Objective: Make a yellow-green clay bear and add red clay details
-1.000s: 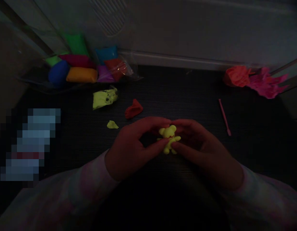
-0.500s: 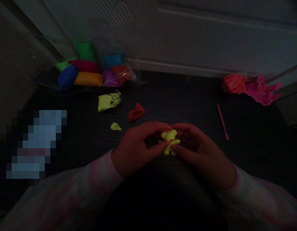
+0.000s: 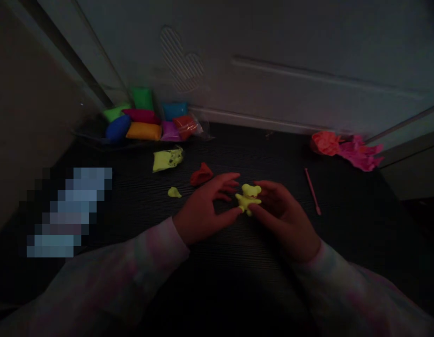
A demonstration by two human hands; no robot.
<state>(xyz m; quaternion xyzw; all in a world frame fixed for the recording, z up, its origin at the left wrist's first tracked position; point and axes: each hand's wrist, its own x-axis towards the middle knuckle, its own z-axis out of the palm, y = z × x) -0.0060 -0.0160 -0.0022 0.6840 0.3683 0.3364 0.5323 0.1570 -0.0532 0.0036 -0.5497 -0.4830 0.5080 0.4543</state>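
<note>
A small yellow clay figure (image 3: 249, 198) with round ears and stubby arms stands between my two hands on the dark ribbed surface (image 3: 343, 234). My left hand (image 3: 206, 208) touches its left side with the thumb, the other fingers stretched out above. My right hand (image 3: 285, 217) curls round its right side, thumb and fingers pinching it. A red clay lump (image 3: 201, 174) lies just beyond my left hand. A small yellow scrap (image 3: 173, 192) and a yellow clay packet (image 3: 167, 159) lie further left.
A clear bag of coloured clay packs (image 3: 146, 124) sits at the back left by the wall. A pink stick tool (image 3: 312, 191) lies to the right. Crumpled orange and pink wrappers (image 3: 346, 150) sit at the back right. The scene is dim.
The view has tilted up, so everything sits lower and smaller. My left fingers have lifted and spread off the figure; my right hand still holds it.
</note>
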